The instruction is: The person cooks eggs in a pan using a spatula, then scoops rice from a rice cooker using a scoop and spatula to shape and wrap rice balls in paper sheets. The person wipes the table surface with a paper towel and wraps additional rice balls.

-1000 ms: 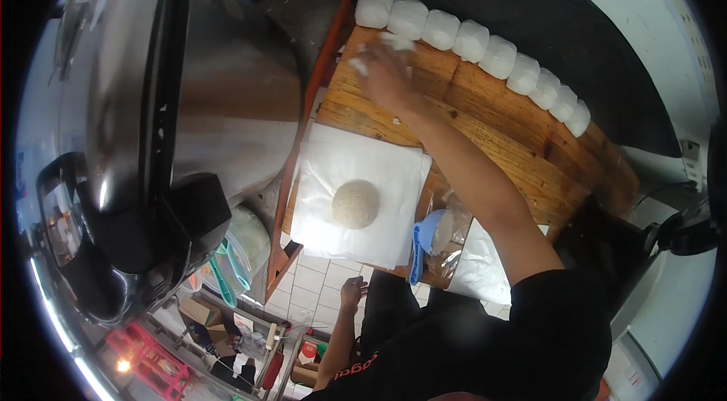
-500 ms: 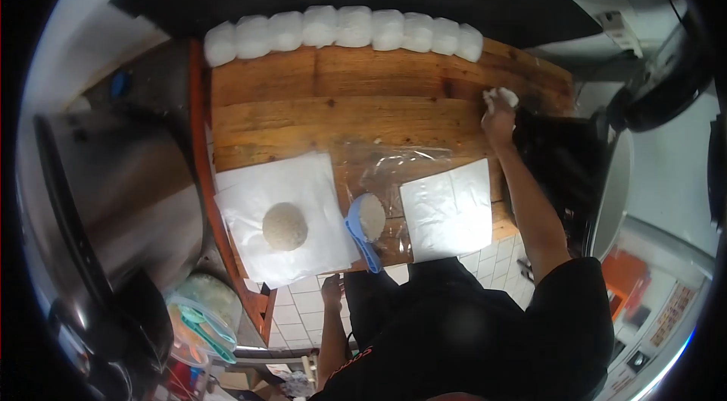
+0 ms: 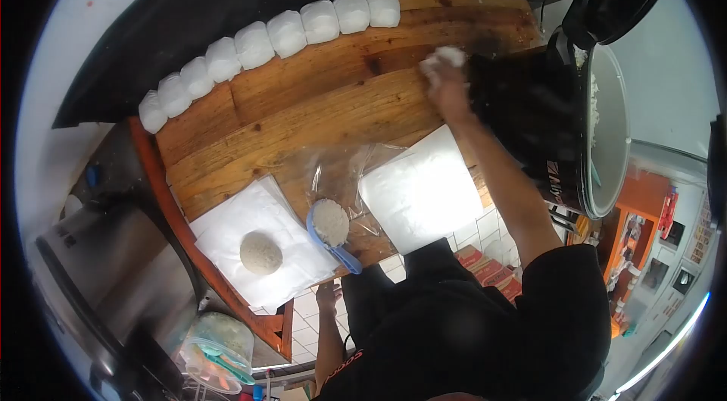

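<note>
My right hand [image 3: 445, 85], slightly blurred, is closed on a crumpled white cloth [image 3: 452, 56] over the far right part of the wooden table [image 3: 303, 121]. My left hand [image 3: 327, 296] hangs low by the table's near edge; its fingers look apart and hold nothing. Close to it, a blue scoop [image 3: 347, 259] full of rice [image 3: 331, 222] lies on the table. A round mound of rice [image 3: 260, 253] rests on white paper sheets [image 3: 257, 287] at the near left. Another stack of white paper [image 3: 420, 189] lies to the right of the scoop.
White wrapped packets [image 3: 286, 34] line the table's back edge. Clear plastic film [image 3: 326, 166] lies near the scoop. At right stands a large open black cooker [image 3: 522, 113] with rice along its rim. A steel appliance [image 3: 121, 257] and a plastic tub [image 3: 219, 340] are at left.
The view has turned toward the right, bringing more of the cooker into sight. My right hand, with the cloth in it, stays near the table's far right. My left hand still hangs low.
</note>
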Tool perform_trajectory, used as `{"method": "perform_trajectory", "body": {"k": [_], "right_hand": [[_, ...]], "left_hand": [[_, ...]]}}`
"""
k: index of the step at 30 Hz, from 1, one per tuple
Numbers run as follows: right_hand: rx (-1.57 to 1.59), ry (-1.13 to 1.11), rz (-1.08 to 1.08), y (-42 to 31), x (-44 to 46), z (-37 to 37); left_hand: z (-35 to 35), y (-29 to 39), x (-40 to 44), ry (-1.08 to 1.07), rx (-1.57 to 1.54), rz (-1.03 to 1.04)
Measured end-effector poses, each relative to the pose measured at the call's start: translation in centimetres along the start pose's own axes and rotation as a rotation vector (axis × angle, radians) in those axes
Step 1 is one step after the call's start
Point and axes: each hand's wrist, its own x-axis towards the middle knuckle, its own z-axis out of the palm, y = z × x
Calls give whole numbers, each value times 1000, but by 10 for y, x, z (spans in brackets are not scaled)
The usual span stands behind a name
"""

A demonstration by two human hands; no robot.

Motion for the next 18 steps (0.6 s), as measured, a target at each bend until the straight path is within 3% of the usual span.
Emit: {"method": "perform_trajectory", "body": {"k": [1,2,5,6,7,9,11,16,18], "right_hand": [[-53,134,74,21,8,-11],[-202,266,2,13,17,-19],[80,39,68,-64,-5,-10],[151,-211,-21,-85,-25,-1],[-20,-448,-348,-88,-34,-6],[83,-270,-168,-42,-28,6],[76,-88,344,-14,36,-23],[111,27,336,-8,65,-6],[11,98,-145,-28,46,5]], "left_hand": [[-3,0,-2,6,26,0],[-5,-3,0,7,25,-8],[-3,-5,9,3,23,-22],[1,-5,7,1,15,-19],[3,-3,4,0,9,-20],[-1,-1,11,-53,-1,31],[-8,-6,15,-71,-79,78],[-17,-11,6,21,-39,8],[-14,-13,8,-2,1,-25]]}}
